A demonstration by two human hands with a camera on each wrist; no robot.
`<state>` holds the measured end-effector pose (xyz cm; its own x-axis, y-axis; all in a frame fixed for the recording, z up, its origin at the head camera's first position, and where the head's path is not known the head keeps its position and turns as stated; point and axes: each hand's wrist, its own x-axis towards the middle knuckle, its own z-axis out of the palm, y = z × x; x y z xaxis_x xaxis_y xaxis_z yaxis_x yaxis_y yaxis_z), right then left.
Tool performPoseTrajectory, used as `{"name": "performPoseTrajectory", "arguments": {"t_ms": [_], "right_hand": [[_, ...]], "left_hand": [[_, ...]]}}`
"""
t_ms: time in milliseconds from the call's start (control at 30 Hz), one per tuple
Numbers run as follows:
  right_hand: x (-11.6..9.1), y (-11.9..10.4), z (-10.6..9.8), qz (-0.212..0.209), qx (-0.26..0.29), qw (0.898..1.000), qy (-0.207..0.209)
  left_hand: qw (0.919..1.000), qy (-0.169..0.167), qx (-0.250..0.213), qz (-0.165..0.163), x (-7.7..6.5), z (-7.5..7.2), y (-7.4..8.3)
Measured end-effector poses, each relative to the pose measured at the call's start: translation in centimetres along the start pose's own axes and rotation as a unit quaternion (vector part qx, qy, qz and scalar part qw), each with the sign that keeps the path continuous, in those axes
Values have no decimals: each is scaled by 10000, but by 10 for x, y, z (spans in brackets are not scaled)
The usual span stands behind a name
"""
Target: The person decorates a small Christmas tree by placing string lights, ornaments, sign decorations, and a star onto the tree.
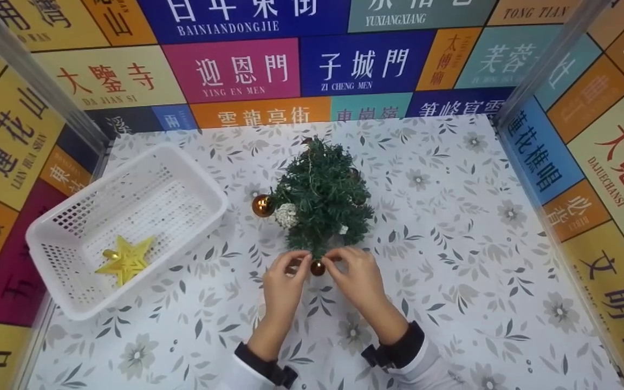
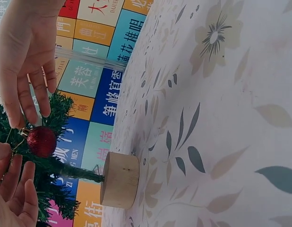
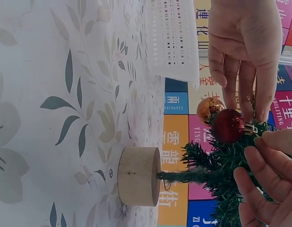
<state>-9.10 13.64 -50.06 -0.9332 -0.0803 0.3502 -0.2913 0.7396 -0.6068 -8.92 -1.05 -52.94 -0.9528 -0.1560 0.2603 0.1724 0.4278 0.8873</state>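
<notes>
A small artificial Christmas tree (image 1: 323, 189) stands upright on a round wooden base (image 2: 120, 179). At its near side hangs a glittery red bauble (image 3: 227, 126) with a gold cap and thin gold string. My left hand (image 1: 284, 279) pinches the string between thumb and index finger, just left of the bauble. From the other side my right hand (image 1: 358, 273) pinches at the string by the cap, its other fingers loosely bent. A shiny gold bauble (image 1: 262, 206) and a whitish ball (image 1: 286, 215) are on the tree's left side.
To the left is a white perforated basket (image 1: 195, 168), with a yellow star (image 1: 128, 260) and a small gold piece (image 1: 110, 253) inside. Panels with printed characters (image 1: 231, 70) wall in the back and both sides of the floral-patterned table (image 1: 442, 303).
</notes>
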Motion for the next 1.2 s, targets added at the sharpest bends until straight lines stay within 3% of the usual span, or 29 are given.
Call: {"name": "performPoseTrajectory", "arguments": {"t_ms": [333,567,700,833,967,1067,1200], "right_hand": [[3,3,3,19,-178,9997,159],[2,5,7,-85,-251,9993,275],[2,5,11,-96,-274,9990,354],[3,5,11,-143,-301,9987,378],[2,5,11,-76,-322,9987,375],[1,6,12,-32,-392,9986,348],[0,8,13,-66,-563,9977,361]], "left_hand": [[9991,-66,-370,-219,0,4,-2],[9987,-89,-320,-390,0,4,-6],[9930,-274,-746,-868,3,6,-8],[9785,-548,-1267,-1531,7,7,-10],[9732,-618,-1203,-1858,11,7,-13],[9774,-626,-986,-1765,11,9,-14],[9876,-545,-680,-1308,8,10,-15]]}}
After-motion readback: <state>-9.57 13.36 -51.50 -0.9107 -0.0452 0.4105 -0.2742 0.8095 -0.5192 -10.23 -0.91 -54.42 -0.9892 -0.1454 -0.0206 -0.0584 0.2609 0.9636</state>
